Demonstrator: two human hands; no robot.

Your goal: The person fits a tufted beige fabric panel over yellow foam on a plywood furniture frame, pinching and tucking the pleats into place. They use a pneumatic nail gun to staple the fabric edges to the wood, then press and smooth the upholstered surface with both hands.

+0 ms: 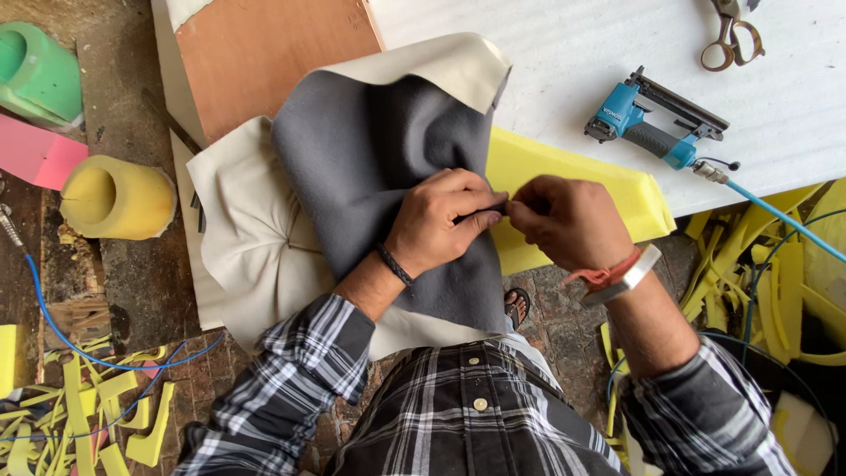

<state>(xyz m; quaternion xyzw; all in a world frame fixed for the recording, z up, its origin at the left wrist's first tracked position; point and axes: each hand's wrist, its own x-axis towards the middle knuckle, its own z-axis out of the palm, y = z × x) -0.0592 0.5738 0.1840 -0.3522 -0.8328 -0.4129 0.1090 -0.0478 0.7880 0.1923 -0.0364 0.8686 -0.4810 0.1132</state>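
Left hand (438,220): pinching the grey fabric (379,159) edge — nearer.
Right hand (568,220): fingertips pressed together on that edge, meeting the left.
Edge axis: runs toward me.

left hand (438,219) pinching, right hand (564,220) fingertips apparently pinched, meeting it

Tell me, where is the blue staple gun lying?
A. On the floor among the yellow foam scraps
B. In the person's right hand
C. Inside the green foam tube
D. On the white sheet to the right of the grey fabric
D: the staple gun rests on the white sheet, with its blue hose running off to the right, apart from both hands.
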